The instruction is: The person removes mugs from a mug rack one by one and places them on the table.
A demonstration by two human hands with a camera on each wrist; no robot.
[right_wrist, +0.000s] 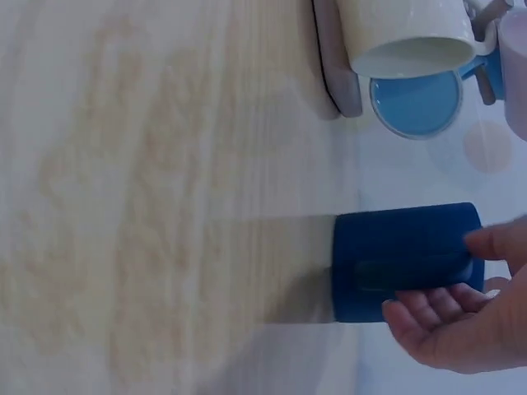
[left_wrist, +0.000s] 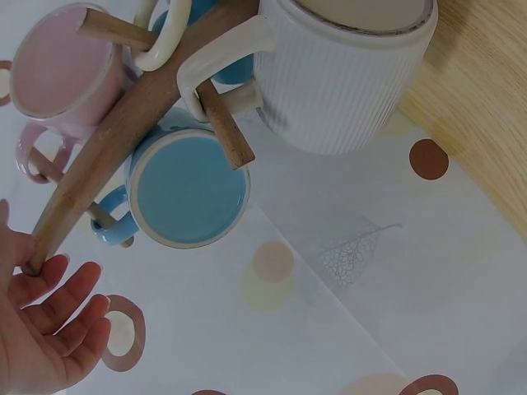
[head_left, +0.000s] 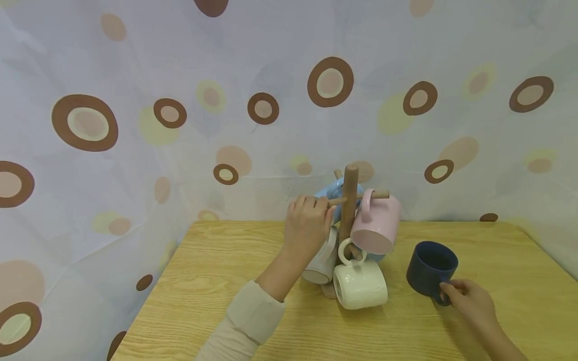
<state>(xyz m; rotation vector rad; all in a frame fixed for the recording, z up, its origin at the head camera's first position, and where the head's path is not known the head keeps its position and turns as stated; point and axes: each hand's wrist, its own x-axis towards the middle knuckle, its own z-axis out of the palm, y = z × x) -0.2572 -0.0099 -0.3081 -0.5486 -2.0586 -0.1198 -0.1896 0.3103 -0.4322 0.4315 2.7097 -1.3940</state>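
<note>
mug [head_left: 423,277] | dark blue | unpatterned | straight-sided | mouth upward | side handle [head_left: 441,300]

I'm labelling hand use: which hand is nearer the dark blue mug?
Right. The right hand holds the dark blue mug by its handle; the left hand is at the wooden rack, to the mug's left.

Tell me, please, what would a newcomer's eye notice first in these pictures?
Probably the wooden mug rack on the table, with a pink mug hanging high on its right and the left hand gripping its upper part. Next might come the dark blue mug, right of the rack, its handle pinched by the right hand. Behind them, a backdrop with brown rings may draw the eye.
</note>
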